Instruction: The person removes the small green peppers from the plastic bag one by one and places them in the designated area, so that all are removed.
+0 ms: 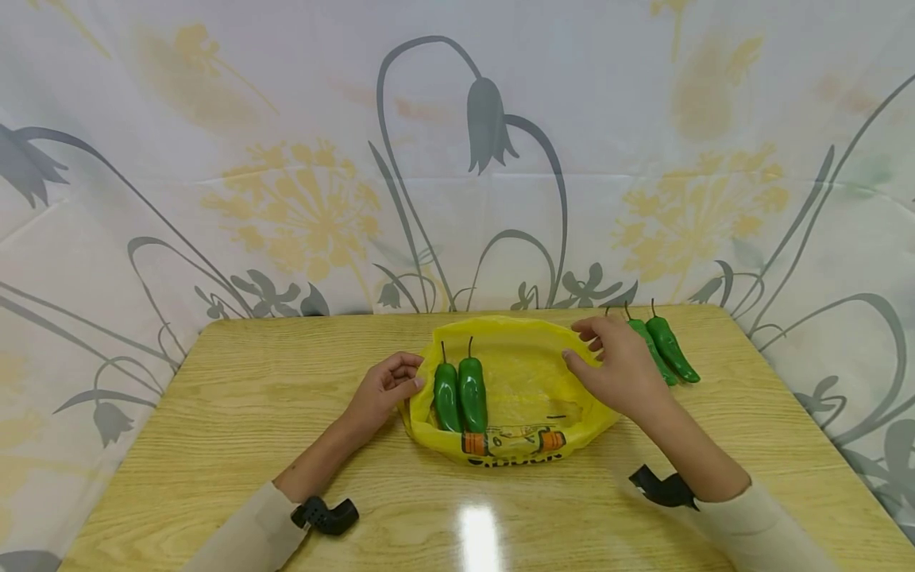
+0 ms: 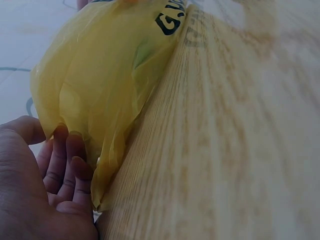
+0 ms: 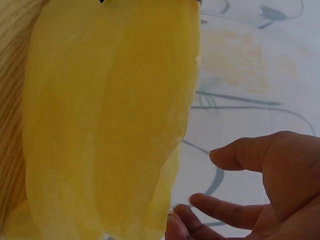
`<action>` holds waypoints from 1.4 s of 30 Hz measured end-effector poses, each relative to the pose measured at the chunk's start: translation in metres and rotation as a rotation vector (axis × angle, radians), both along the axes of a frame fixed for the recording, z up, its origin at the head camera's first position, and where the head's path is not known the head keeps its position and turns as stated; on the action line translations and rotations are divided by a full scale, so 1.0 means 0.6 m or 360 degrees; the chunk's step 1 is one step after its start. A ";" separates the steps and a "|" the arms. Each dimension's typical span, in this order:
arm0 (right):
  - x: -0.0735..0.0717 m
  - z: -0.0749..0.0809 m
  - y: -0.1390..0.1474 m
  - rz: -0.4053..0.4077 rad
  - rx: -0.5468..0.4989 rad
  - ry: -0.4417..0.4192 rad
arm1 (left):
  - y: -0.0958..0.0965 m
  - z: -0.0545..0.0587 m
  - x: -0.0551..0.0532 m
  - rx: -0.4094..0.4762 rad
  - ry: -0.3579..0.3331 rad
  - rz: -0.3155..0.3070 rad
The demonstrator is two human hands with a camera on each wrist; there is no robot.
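Note:
A yellow plastic bag (image 1: 525,369) stands on the table with its mouth spread wide. Two green chili peppers (image 1: 459,397) lie side by side at its left, stems toward the far rim. My left hand (image 1: 382,389) pinches the bag's left edge between thumb and fingers; the left wrist view shows the fingertips (image 2: 75,162) against the film. At the right rim, my right hand (image 1: 618,365) holds nothing, its thumb and fingers spread apart. More green chili peppers (image 1: 668,345) lie right of the bag, partly hidden behind that hand.
The wooden table (image 1: 286,349) ends at a flower-printed cloth (image 1: 443,159) hanging behind it. A black wrist device (image 1: 325,515) sits on my left sleeve, and another black device (image 1: 665,486) on the right one.

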State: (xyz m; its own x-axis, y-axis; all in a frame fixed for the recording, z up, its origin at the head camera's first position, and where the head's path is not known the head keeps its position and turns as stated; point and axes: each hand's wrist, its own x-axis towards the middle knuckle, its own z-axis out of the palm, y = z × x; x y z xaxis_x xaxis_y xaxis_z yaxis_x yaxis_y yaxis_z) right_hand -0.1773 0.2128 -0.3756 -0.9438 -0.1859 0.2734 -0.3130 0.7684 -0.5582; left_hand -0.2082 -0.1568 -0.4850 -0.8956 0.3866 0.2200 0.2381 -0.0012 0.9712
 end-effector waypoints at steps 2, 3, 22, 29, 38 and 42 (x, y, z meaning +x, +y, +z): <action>0.002 -0.001 -0.006 0.0001 0.0003 -0.0007 | 0.000 0.000 0.000 -0.0002 0.0001 0.0001; 0.004 -0.002 -0.009 0.0003 0.0000 -0.0008 | 0.000 0.001 0.000 0.0000 0.0000 0.0000; 0.009 -0.023 -0.063 0.0129 0.0017 -0.0042 | 0.001 0.000 0.001 -0.0004 -0.0001 0.0009; 0.006 -0.034 -0.087 0.0216 0.0044 -0.0090 | 0.001 0.000 0.001 -0.0005 0.0002 -0.0006; 0.002 -0.046 -0.111 0.0265 0.0069 -0.0165 | 0.002 0.004 0.002 0.0004 -0.0002 -0.0014; 0.000 -0.049 -0.122 0.0281 0.0083 -0.0209 | 0.001 0.003 0.002 0.0015 -0.0007 -0.0019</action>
State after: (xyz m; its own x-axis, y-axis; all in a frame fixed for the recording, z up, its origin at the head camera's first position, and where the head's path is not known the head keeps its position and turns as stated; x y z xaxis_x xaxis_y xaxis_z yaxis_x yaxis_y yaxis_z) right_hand -0.1773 0.1393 -0.4051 -0.9223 -0.3618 0.1358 -0.3722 0.7369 -0.5643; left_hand -0.2070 -0.1560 -0.4830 -0.8919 0.3953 0.2198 0.2339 -0.0130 0.9722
